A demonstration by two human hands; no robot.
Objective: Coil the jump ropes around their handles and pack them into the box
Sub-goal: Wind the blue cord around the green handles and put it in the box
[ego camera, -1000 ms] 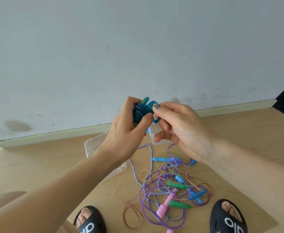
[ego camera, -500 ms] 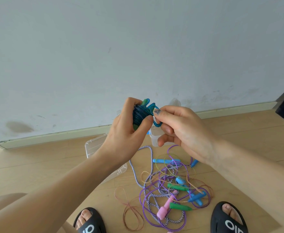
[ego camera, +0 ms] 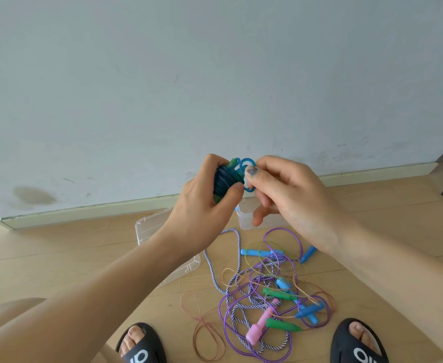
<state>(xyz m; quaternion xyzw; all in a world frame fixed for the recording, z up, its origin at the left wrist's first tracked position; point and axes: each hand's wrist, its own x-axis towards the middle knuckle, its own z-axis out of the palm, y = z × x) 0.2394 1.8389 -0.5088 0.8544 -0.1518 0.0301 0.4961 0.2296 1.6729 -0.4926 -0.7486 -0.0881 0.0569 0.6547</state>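
One rope in hand, mid-finish: left hand wraps its grip around the coiled blue rope bundle, thumb across the near side, presumably to stop the turns springing loose. A green handle tip pokes out the top. Right hand pinches the last blue loops between thumb and forefinger just right of the bundle; looks like it's tucking the free end under the wraps to lock the coil (judgement, the tuck itself is hidden by the fingers). Bundle is held up in the air in front of the wall, above the box.

Clear plastic box sits on the floor directly below the hands, mostly hidden by them; its lid lies to the left, under the left forearm. Box kept close so the drop is short, I'd guess.

Still to do: tangled pile on the floor, near side, between two black sandals. Purple rope, striped rope, thin brown cord, plus pink handle, green handles and blue handles, all interlaced. Untangling will likely be the slow part.
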